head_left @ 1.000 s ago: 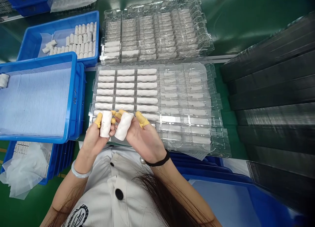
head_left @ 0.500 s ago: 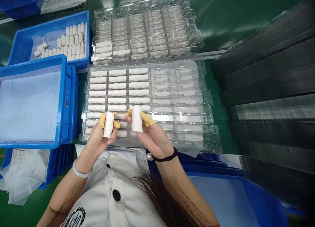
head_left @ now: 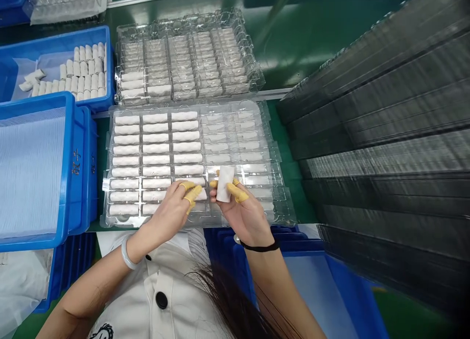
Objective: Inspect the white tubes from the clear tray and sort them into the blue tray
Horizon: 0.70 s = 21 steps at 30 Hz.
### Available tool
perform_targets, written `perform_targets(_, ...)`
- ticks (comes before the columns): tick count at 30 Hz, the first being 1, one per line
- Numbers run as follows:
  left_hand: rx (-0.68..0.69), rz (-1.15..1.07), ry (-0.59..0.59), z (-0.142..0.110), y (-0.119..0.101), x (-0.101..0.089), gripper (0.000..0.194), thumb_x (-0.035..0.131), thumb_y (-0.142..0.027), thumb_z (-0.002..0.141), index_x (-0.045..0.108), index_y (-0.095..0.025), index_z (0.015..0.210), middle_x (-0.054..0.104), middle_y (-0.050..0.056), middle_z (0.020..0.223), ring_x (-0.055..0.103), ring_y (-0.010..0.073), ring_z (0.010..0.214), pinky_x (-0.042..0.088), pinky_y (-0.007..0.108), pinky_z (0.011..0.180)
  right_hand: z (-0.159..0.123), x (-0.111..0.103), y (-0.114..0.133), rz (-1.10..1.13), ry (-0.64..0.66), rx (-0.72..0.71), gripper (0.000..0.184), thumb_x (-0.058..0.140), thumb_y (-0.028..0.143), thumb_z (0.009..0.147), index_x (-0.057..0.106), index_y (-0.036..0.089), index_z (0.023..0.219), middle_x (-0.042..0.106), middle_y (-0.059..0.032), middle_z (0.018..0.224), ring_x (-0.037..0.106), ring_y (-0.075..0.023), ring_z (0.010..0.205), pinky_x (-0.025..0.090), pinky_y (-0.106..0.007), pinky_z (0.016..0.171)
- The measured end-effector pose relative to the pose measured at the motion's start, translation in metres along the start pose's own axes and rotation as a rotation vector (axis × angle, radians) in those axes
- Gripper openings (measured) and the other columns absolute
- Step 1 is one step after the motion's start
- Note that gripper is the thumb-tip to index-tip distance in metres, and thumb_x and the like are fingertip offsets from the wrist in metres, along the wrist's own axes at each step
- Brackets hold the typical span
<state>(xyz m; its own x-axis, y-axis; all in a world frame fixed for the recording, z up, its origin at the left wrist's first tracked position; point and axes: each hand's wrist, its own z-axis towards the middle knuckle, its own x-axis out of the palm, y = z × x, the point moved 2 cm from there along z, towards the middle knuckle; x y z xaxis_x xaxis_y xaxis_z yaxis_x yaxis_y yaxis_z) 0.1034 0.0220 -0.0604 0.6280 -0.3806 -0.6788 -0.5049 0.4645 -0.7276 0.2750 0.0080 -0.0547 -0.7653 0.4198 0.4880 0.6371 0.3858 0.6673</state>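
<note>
A glossy green workbench top (head_left: 304, 50) catches pale overhead light at 12 o'clock, crossed by a pale metal rail (head_left: 273, 93). Stacked dark translucent plastic trays (head_left: 385, 133) rise at 3 o'clock; green painted floor (head_left: 411, 314) shows at 5 o'clock.

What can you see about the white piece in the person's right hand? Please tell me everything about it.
The white piece is a short, matt, roughly cylindrical piece with a chalky look. It stands slightly tilted, pinched in the right hand between fingers wearing yellow finger cots. Nothing else appears to touch it. It is held above the clear plastic tray, near the tray's front edge.
</note>
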Motion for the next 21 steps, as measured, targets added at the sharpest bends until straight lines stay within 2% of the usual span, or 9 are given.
perform_targets(4,0.113,0.206,0.016,-0.007,0.003,0.009,0.042,0.039,-0.006,0.094,0.052,-0.012,0.133,0.058,0.02,0.135,0.035,0.0325,0.144,0.029,0.064,0.115,0.0,-0.003,0.004,-0.162,-0.04,-0.121,0.024,0.072,0.03,0.074,0.066,0.024,0.097,0.07,-0.0018,0.094,0.066,-0.0186,0.079,0.055,-0.037,0.079)
perform_targets(6,0.096,0.309,0.021,-0.018,0.003,0.009,0.045,0.04,-0.008,0.095,0.044,-0.01,0.14,0.054,0.022,0.141,0.03,0.0331,0.147,0.023,0.068,0.115,-0.001,-0.005,0.003,-0.265,-0.05,-0.189,0.027,0.071,0.035,0.077,0.066,0.025,0.101,0.071,-0.0029,0.1,0.065,-0.0205,0.086,0.053,-0.041,0.088)
perform_targets(10,0.051,0.409,0.031,-0.043,0.006,-0.001,0.053,0.042,-0.011,0.096,0.032,-0.013,0.149,0.047,0.02,0.15,0.028,0.0304,0.148,0.019,0.068,0.117,-0.008,-0.011,-0.008,-0.549,-0.038,-0.292,0.039,0.071,0.04,0.08,0.063,0.027,0.116,0.068,-0.0047,0.118,0.062,-0.0238,0.106,0.043,-0.046,0.104)
perform_targets(14,0.028,0.32,-0.039,-0.059,0.01,-0.02,0.049,0.045,-0.01,0.095,0.042,-0.017,0.144,0.058,0.017,0.139,0.035,0.0299,0.145,0.024,0.065,0.117,-0.016,-0.014,-0.019,-0.738,0.069,-0.319,0.039,0.069,0.039,0.082,0.065,0.026,0.118,0.068,-0.0063,0.123,0.06,-0.0259,0.116,0.041,-0.046,0.108)
perform_targets(19,-0.019,0.088,-0.223,-0.065,0.011,-0.049,0.049,0.049,-0.007,0.092,0.052,-0.025,0.137,0.067,0.012,0.121,0.049,0.0277,0.134,0.043,0.055,0.109,-0.008,-0.01,-0.013,-0.759,0.016,-0.319,0.043,0.067,0.043,0.083,0.063,0.026,0.123,0.068,-0.0068,0.124,0.063,-0.0266,0.113,0.044,-0.047,0.104)
perform_targets(21,-0.045,0.045,-0.271,-0.066,0.011,-0.061,0.05,0.051,-0.006,0.09,0.055,-0.027,0.136,0.068,0.011,0.118,0.054,0.0264,0.128,0.049,0.049,0.103,-0.006,-0.005,-0.013,-0.822,0.065,-0.345,0.041,0.066,0.042,0.085,0.063,0.026,0.122,0.069,-0.0073,0.123,0.064,-0.0272,0.112,0.046,-0.047,0.102)
